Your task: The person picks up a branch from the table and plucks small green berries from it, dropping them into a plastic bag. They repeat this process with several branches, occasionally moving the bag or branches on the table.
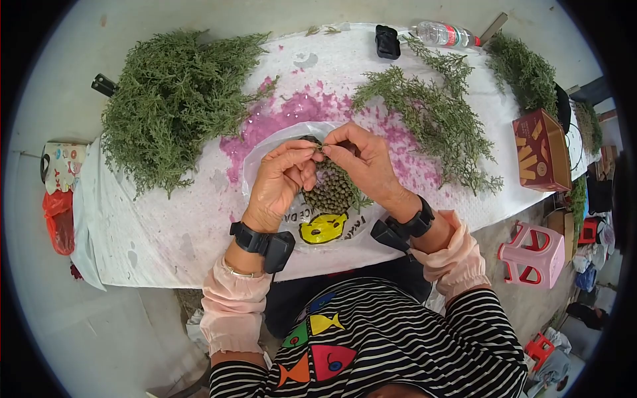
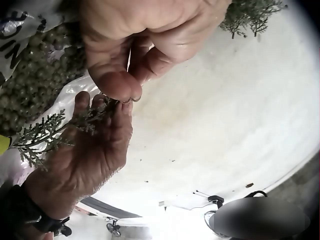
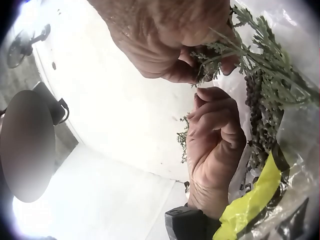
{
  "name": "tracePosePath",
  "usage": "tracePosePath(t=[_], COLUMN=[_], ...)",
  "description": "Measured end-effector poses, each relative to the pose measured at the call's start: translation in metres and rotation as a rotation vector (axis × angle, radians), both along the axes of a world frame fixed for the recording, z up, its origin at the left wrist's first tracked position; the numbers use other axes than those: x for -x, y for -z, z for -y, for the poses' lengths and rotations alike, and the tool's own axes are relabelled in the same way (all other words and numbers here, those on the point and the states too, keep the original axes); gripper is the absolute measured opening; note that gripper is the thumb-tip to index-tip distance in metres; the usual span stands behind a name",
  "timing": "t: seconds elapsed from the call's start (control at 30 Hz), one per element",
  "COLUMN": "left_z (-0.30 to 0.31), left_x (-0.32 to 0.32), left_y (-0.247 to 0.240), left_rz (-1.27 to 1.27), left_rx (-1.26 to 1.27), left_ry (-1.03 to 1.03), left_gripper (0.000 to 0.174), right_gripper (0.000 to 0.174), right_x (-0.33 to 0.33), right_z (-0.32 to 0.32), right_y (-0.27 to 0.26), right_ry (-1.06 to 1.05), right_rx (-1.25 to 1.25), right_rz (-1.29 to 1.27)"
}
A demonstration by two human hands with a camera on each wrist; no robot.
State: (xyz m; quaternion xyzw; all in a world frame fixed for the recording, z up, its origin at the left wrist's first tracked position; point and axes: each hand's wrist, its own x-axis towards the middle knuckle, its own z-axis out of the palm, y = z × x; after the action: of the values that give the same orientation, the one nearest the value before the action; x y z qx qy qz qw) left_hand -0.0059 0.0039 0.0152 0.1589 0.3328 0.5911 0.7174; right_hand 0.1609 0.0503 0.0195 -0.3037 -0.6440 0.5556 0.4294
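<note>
Both hands meet above a clear plastic bag [image 1: 254,166] with a yellow cartoon print, filled with small round greenish-brown berries [image 1: 335,196]. My right hand [image 1: 368,166] holds a green leafy sprig [image 3: 270,75], whose fronds trail out past the palm over the bag. The left hand [image 1: 275,182] has its thumb and finger pinched together at the sprig's end, fingertips right against those of the right hand. In the left wrist view the sprig [image 2: 45,135] lies across the right palm, and the left fingers hide its tip.
A big heap of green branches [image 1: 176,106] lies on the left of the white-covered table [image 1: 172,245], looser branches [image 1: 431,113] on the right. Behind stand a plastic bottle [image 1: 441,33] and a black object [image 1: 387,42]. A red box [image 1: 537,149] is at the right edge, a pink stool [image 1: 534,255] below.
</note>
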Motion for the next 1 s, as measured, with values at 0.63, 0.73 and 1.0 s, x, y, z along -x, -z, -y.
tracePosePath(t=[0.63,0.73,1.0], left_z=[0.0,0.0,0.0], left_x=[0.0,0.001,0.001], left_y=[0.009,0.01,0.011], left_rz=[0.139,0.142,0.174], left_rx=[-0.021,-0.009,-0.013], left_ry=[0.051,0.054,0.087], left_gripper=[0.014,0.014,0.012], right_gripper=[0.006,0.006,0.006], right_x=[0.0,-0.001,0.0], right_z=[0.001,0.001,0.003], right_y=[-0.003,-0.003,-0.006], right_ry=[0.033,0.041,0.034], right_rx=[-0.04,-0.056,-0.06], right_rz=[0.061,0.072,0.102])
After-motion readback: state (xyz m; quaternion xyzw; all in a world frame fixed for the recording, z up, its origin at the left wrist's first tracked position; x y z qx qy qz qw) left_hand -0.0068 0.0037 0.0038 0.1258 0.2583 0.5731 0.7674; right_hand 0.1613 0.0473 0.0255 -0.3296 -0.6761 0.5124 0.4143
